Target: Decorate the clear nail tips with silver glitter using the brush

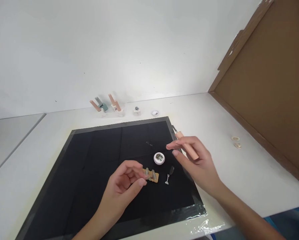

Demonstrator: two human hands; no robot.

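My right hand (199, 163) holds a nail polish brush with a peach handle (188, 146), its dark tip pointing up and left over the mat's right edge. The thumb and index fingertips of that hand are apart. My left hand (125, 183) is curled, with thumb and fingertips close together; anything between them is too small to make out. Just beyond those fingertips, a yellowish holder (155, 177) bears greyish false nails (154, 174), partly hidden by the fingers. Nearby are a small round white pot (159, 158) and a dark false nail (172, 170) on a silvery stand (167, 179).
A black mat (96, 166) is taped to the white table (222, 173). Polish bottles (116, 108), a small square jar (136, 111) and a round lid (155, 113) stand behind it. Two small round pieces (236, 142) lie right, near a cardboard panel (269, 76).
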